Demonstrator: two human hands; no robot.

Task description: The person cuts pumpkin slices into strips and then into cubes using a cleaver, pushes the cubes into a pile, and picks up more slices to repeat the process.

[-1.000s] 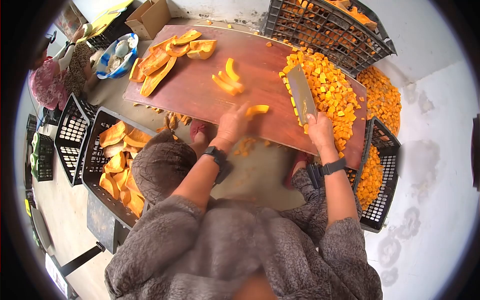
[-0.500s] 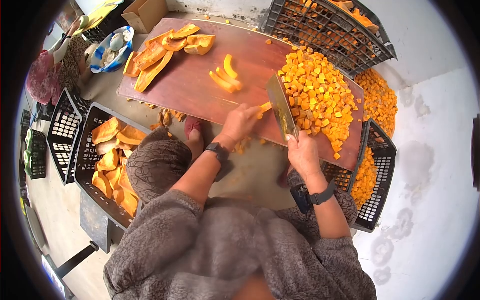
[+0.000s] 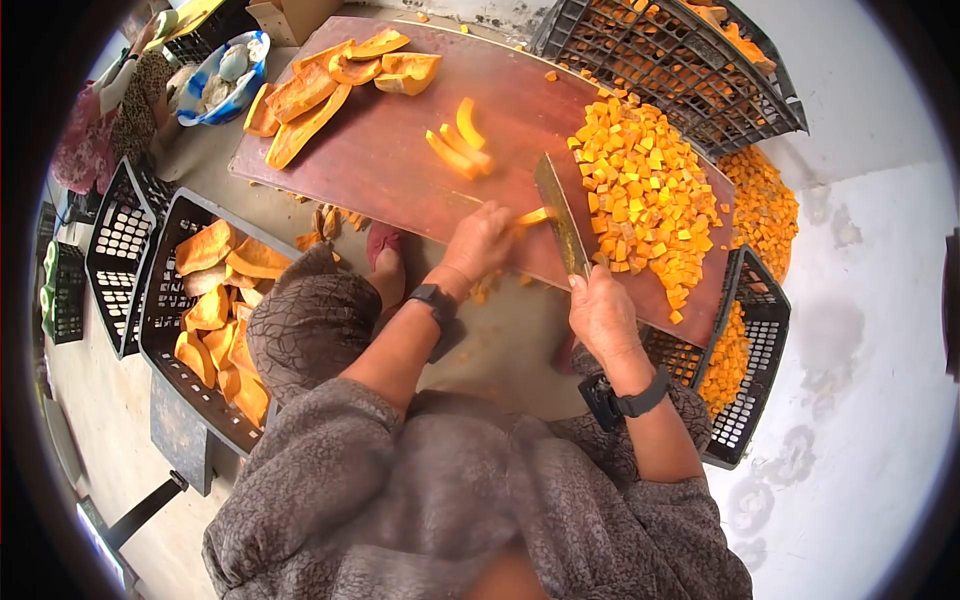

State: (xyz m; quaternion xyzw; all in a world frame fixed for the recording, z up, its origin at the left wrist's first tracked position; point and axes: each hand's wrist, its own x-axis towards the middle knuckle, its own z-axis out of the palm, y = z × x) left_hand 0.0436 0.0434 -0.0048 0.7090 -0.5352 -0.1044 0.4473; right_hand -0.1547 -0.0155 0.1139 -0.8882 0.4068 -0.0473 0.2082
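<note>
My left hand (image 3: 478,242) is closed around a pumpkin strip (image 3: 532,216), whose end points right at the blade. Gripped by its handle in my right hand (image 3: 602,312) is a broad cleaver (image 3: 562,220), edge down by the strip's tip. Just right of the blade, a heap of orange pumpkin cubes (image 3: 645,190) covers that end of the reddish board (image 3: 390,160). Several cut pumpkin strips (image 3: 460,145) lie on the board beyond my left hand. Larger pumpkin wedges (image 3: 310,95) are piled at its far left.
At my left a black crate (image 3: 165,330) holds pumpkin pieces (image 3: 222,320). A crate of cubes (image 3: 745,370) stands at right, and another crate (image 3: 670,75) rises behind the heap. More cubes (image 3: 760,205) lie by the wall. Another person (image 3: 110,130) is at the far left beside a blue basin (image 3: 235,105).
The view has shifted slightly. The cleaver has moved a little away from the cube heap, toward the strip in my left hand, and stands more edge-on.
</note>
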